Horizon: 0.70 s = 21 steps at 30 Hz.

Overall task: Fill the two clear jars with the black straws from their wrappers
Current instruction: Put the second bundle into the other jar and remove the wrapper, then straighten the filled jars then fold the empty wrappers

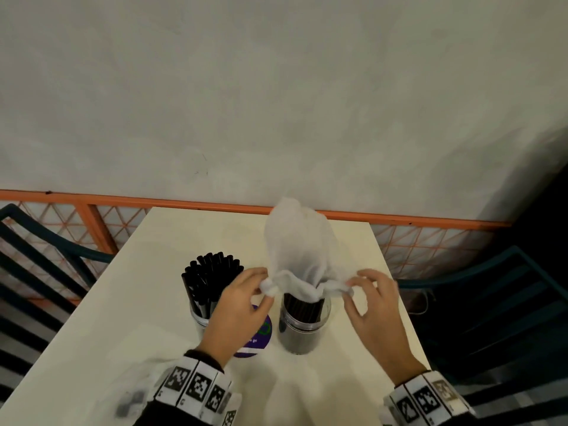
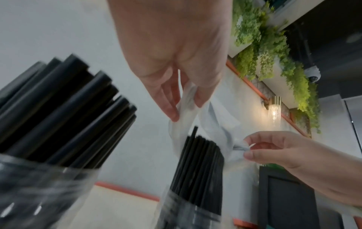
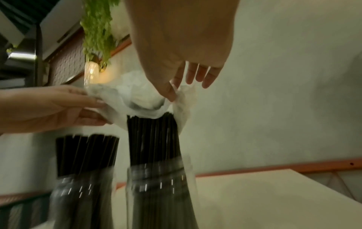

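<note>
White, filmy wrapper (image 1: 299, 250) stands puffed above the right clear jar (image 1: 302, 327), its open hem pinched on either side: the left hand (image 1: 236, 305) nips one edge between thumb and fingertips, the right hand (image 1: 373, 305) nips the other, remaining fingers spread. Black straws (image 1: 302, 304) stand in the jar below both pinches. Left of the left fingers, a second jar (image 1: 201, 315) holds unwrapped straws.

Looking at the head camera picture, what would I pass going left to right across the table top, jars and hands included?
Jar of bare black straws → left hand pinching the white wrapper → second jar, its straws still under that wrapper → right hand pinching the wrapper's other side.
</note>
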Motion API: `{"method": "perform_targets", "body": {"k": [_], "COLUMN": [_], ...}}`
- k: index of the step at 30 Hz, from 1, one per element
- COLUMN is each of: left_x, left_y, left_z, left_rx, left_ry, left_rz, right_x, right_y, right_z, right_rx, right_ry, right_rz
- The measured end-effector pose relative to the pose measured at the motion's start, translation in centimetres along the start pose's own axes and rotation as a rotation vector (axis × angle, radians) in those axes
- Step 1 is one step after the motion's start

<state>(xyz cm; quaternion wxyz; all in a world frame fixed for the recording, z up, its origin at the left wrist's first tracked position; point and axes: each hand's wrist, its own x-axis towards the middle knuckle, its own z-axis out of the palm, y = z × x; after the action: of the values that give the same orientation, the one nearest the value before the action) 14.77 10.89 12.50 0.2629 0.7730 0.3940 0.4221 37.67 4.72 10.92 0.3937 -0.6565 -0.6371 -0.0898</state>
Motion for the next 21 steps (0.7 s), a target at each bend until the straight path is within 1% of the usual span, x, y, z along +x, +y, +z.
{"method": "perform_targets", "body": {"k": [2, 4, 6, 8, 9, 11, 13, 15, 16, 18, 20, 21], "left_x": [0.5, 0.8, 0.9, 0.5, 0.2, -0.6, -1.8, -3.6, -4.7, -7.1, -9.4, -10.5], "left_y": [1.2, 2.6, 4.3, 6.0, 6.8, 8.4, 9.6, 10.1, 10.3, 10.2, 10.1, 10.0], "left_z": [-1.3, -2.7, -4.2, -5.4, -5.8, -6.4, -6.6, -6.6, -6.6, -6.6, -7.0, -7.2], "left_rx": [0.035, 0.052, 0.058, 0.062, 0.059, 0.025, -0.051, -0.125, -0.159, -0.214, -0.271, -0.317], "left_ry": [0.089, 0.175, 0.231, 0.272, 0.288, 0.307, 0.308, 0.273, 0.232, 0.111, 0.007, -0.017], "left_rz": [-0.001, 0.034, 0.071, 0.106, 0.115, 0.096, 0.020, -0.045, -0.075, -0.146, -0.240, -0.291], "right_x": [1.4, 2.8, 3.6, 3.8, 3.7, 2.9, 1.6, -0.3, -1.3, -3.4, -5.1, -5.9], "right_y": [-0.6, -1.5, -2.6, -3.9, -4.6, -5.8, -6.8, -7.5, -7.8, -8.2, -8.4, -8.4], "right_z": [-1.7, -3.9, -6.0, -7.6, -8.3, -9.0, -9.3, -9.2, -9.0, -8.2, -7.3, -6.8], "right_rx": [0.059, 0.169, 0.293, 0.439, 0.527, 0.721, 0.904, 1.022, 1.061, 1.088, 1.028, 0.996], "right_ry": [0.068, 0.134, 0.172, 0.147, 0.116, 0.031, -0.103, -0.315, -0.434, -0.617, -0.697, -0.717], "right_rz": [0.016, 0.027, 0.022, 0.041, 0.076, 0.153, 0.189, 0.177, 0.186, 0.232, 0.262, 0.279]}}
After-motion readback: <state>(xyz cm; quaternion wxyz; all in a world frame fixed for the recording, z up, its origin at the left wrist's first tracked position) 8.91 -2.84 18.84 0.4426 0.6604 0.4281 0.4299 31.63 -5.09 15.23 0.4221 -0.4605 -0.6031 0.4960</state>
